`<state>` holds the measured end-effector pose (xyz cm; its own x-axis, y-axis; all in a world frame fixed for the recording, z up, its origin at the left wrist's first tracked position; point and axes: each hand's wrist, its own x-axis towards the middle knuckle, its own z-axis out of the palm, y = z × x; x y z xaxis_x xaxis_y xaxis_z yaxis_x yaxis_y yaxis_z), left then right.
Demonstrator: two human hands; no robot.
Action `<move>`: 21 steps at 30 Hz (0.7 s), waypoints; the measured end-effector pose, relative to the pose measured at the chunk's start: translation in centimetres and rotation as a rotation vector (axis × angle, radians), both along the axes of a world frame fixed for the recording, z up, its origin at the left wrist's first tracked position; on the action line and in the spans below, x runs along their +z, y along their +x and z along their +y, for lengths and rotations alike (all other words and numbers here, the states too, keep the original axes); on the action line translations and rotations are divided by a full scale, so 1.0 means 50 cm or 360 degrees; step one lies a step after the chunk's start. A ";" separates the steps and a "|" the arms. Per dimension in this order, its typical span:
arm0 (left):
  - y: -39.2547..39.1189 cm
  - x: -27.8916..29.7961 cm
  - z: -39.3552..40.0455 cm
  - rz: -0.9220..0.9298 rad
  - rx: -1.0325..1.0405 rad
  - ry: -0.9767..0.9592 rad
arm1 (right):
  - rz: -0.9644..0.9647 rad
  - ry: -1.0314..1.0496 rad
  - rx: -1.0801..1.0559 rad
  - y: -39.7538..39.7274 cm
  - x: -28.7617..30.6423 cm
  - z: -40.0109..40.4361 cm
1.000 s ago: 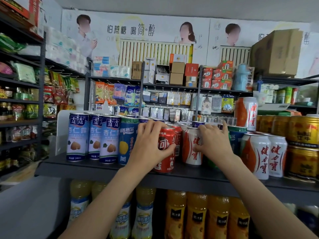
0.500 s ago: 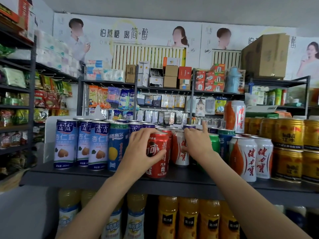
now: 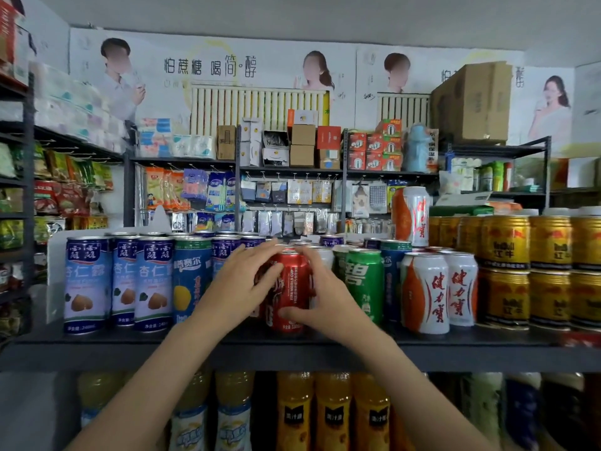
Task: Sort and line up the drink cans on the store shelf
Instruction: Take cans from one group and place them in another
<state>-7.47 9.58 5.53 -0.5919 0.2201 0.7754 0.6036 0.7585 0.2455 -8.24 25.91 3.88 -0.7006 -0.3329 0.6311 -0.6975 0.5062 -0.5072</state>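
A red cola can (image 3: 291,289) stands upright near the front of the dark shelf (image 3: 292,356). My left hand (image 3: 239,288) wraps its left side and my right hand (image 3: 325,294) cups its right side and lower front. Left of it stand three blue-and-white almond drink cans (image 3: 120,283) and a blue lemon can (image 3: 190,278). To its right are a green can (image 3: 366,281), a blue can (image 3: 392,278) and two white-and-orange cans (image 3: 437,291). More cans behind my hands are mostly hidden.
Stacked gold cans (image 3: 533,271) fill the shelf's right end, with one white-and-orange can (image 3: 411,214) standing on top of other cans. Orange juice bottles (image 3: 331,415) line the shelf below. Racks of snacks and boxes stand behind and at left.
My right hand left the cans behind and came onto the red can's right side. The red can now stands between both hands; the view shifted closer.
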 end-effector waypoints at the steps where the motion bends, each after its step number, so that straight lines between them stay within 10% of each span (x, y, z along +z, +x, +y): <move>1: -0.004 0.001 -0.001 0.0054 0.0056 -0.0008 | 0.0050 -0.0017 -0.0060 -0.002 -0.006 -0.007; 13: -0.022 -0.021 0.064 0.0047 0.0131 0.0040 | 0.0683 0.0223 -0.1066 0.046 0.055 0.107; 17: -0.031 -0.020 0.097 -0.0015 0.0225 0.0136 | 0.0403 0.0283 -0.1592 0.074 0.058 0.223; 21: -0.025 -0.022 0.126 0.0010 0.0278 0.0243 | 0.0078 0.0218 -0.1374 0.077 0.021 0.249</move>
